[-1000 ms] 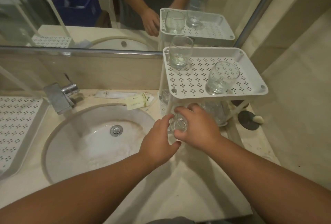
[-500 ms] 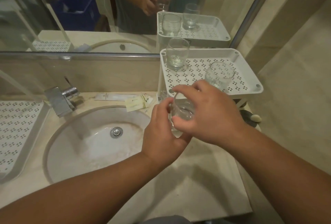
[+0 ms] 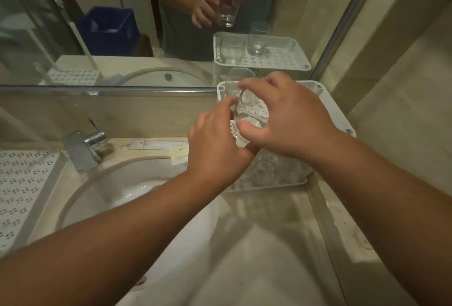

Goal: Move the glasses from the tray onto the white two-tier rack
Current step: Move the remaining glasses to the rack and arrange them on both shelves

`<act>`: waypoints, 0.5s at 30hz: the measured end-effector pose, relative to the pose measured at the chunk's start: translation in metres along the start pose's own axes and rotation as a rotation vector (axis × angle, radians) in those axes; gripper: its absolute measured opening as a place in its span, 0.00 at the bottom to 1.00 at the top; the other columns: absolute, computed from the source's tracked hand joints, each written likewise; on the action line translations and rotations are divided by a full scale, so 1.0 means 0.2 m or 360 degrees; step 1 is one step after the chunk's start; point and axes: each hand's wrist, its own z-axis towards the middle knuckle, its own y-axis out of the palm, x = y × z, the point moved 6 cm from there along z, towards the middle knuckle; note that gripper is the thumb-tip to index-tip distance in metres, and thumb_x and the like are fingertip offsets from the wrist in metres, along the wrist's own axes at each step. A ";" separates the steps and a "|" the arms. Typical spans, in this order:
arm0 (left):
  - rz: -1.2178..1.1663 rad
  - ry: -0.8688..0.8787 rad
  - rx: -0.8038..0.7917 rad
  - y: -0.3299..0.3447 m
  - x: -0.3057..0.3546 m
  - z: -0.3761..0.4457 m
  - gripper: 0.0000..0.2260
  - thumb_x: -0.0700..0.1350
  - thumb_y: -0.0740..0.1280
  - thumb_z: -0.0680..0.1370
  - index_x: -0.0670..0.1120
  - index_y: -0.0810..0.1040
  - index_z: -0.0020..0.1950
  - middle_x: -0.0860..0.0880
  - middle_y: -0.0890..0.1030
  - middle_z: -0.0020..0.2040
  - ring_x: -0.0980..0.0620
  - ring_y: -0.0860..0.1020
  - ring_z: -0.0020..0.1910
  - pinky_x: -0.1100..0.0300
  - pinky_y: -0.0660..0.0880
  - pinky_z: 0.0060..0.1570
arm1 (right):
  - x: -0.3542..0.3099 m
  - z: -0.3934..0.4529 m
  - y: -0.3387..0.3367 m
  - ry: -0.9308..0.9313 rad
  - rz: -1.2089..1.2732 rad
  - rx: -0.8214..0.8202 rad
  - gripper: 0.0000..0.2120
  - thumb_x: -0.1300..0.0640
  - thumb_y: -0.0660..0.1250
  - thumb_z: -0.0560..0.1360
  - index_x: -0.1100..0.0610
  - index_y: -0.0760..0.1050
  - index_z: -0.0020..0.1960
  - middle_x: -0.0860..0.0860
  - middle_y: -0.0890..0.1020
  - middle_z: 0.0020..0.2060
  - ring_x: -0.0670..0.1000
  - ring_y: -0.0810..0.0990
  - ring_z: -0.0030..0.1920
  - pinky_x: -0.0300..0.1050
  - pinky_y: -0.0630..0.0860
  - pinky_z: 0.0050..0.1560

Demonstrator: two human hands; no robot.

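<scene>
Glass (image 3: 248, 119) held above rack (image 3: 342, 119) top tier, gripped by both right hand (image 3: 291, 119) and left hand (image 3: 215, 151). Step judged: transfer onto tier. Next: lower upright onto free spot, release.

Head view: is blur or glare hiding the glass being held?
Head view: dim, warm light; the held glass shows only by rim and base highlights between left hand and right hand; slight motion blur; wide-angle bend at edges; mirror doubles the scene.
</scene>
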 end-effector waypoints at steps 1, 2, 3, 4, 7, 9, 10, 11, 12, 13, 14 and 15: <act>0.0021 -0.0015 -0.0013 0.01 -0.01 0.02 0.33 0.58 0.71 0.69 0.53 0.66 0.71 0.57 0.77 0.58 0.49 0.73 0.60 0.44 0.70 0.62 | 0.00 0.02 0.01 -0.0015 -0.0044 -0.0035 0.30 0.34 0.61 0.67 0.38 0.68 0.68 0.46 0.74 0.52 0.49 0.76 0.50 0.49 0.77 0.48; 0.0034 -0.0029 -0.0022 0.02 -0.02 0.05 0.33 0.58 0.71 0.69 0.53 0.65 0.71 0.58 0.76 0.57 0.48 0.73 0.61 0.44 0.69 0.62 | 0.01 0.04 0.02 -0.0031 -0.0087 -0.0069 0.30 0.34 0.62 0.67 0.38 0.67 0.69 0.47 0.74 0.53 0.49 0.76 0.52 0.49 0.77 0.49; 0.0043 -0.0043 -0.0029 0.03 -0.03 0.06 0.32 0.57 0.70 0.69 0.53 0.65 0.71 0.58 0.76 0.56 0.48 0.73 0.61 0.44 0.69 0.62 | 0.01 0.06 0.03 -0.0048 -0.0128 -0.0098 0.30 0.35 0.62 0.67 0.38 0.67 0.69 0.47 0.75 0.54 0.50 0.77 0.53 0.50 0.77 0.50; 0.0052 -0.0055 -0.0034 0.05 -0.04 0.08 0.32 0.58 0.69 0.69 0.54 0.65 0.70 0.58 0.76 0.55 0.47 0.74 0.60 0.44 0.69 0.62 | 0.01 0.07 0.04 -0.0066 -0.0166 -0.0126 0.30 0.35 0.62 0.68 0.38 0.67 0.69 0.48 0.75 0.54 0.51 0.77 0.54 0.50 0.76 0.51; 0.0118 -0.0068 -0.0070 0.09 -0.08 0.11 0.34 0.59 0.70 0.68 0.56 0.61 0.72 0.56 0.80 0.56 0.46 0.74 0.60 0.45 0.70 0.60 | 0.02 0.10 0.09 -0.0128 -0.0295 -0.0204 0.30 0.36 0.62 0.68 0.39 0.66 0.70 0.48 0.76 0.55 0.52 0.77 0.55 0.53 0.74 0.55; 0.0172 -0.0072 -0.0102 0.11 -0.10 0.12 0.36 0.60 0.70 0.68 0.56 0.60 0.73 0.56 0.80 0.54 0.46 0.74 0.60 0.46 0.69 0.60 | 0.04 0.12 0.13 -0.0144 -0.0331 -0.0251 0.30 0.37 0.63 0.69 0.39 0.66 0.70 0.48 0.77 0.56 0.53 0.78 0.55 0.53 0.73 0.56; 0.0193 -0.0080 -0.0118 0.12 -0.11 0.12 0.36 0.61 0.69 0.68 0.56 0.60 0.74 0.56 0.79 0.52 0.46 0.74 0.59 0.47 0.69 0.59 | 0.05 0.12 0.14 -0.0138 -0.0329 -0.0271 0.29 0.37 0.63 0.69 0.40 0.66 0.69 0.47 0.77 0.56 0.53 0.78 0.55 0.53 0.72 0.57; 0.0210 -0.0091 -0.0134 0.12 -0.12 0.13 0.36 0.61 0.68 0.68 0.57 0.61 0.73 0.58 0.77 0.49 0.46 0.74 0.59 0.47 0.69 0.58 | 0.06 0.12 0.15 -0.0133 -0.0325 -0.0287 0.29 0.36 0.64 0.69 0.39 0.66 0.68 0.47 0.78 0.55 0.53 0.78 0.56 0.53 0.72 0.57; 0.0224 -0.0106 -0.0153 0.13 -0.12 0.13 0.35 0.62 0.67 0.67 0.58 0.61 0.73 0.59 0.75 0.48 0.46 0.74 0.58 0.48 0.68 0.57 | 0.07 0.12 0.17 -0.0133 -0.0328 -0.0306 0.28 0.36 0.63 0.69 0.39 0.66 0.68 0.46 0.78 0.55 0.53 0.78 0.56 0.54 0.71 0.56; 0.0234 -0.0124 -0.0172 0.14 -0.13 0.13 0.35 0.62 0.66 0.67 0.58 0.62 0.72 0.59 0.75 0.47 0.46 0.74 0.57 0.48 0.68 0.57 | 0.08 0.13 0.18 -0.0138 -0.0340 -0.0330 0.28 0.36 0.63 0.70 0.39 0.66 0.69 0.47 0.78 0.55 0.53 0.78 0.56 0.54 0.71 0.56; 0.0242 -0.0138 -0.0188 0.15 -0.14 0.14 0.35 0.63 0.67 0.67 0.58 0.62 0.72 0.59 0.75 0.46 0.46 0.74 0.57 0.48 0.69 0.56 | 0.08 0.13 0.19 -0.0144 -0.0358 -0.0359 0.28 0.36 0.62 0.70 0.40 0.65 0.69 0.47 0.78 0.56 0.54 0.77 0.57 0.55 0.70 0.56; 0.0252 -0.0145 -0.0199 0.16 -0.14 0.14 0.35 0.63 0.67 0.67 0.57 0.62 0.71 0.59 0.76 0.46 0.47 0.74 0.57 0.49 0.69 0.57 | 0.09 0.13 0.20 -0.0152 -0.0379 -0.0385 0.28 0.36 0.62 0.71 0.40 0.65 0.70 0.47 0.78 0.56 0.54 0.77 0.57 0.56 0.70 0.57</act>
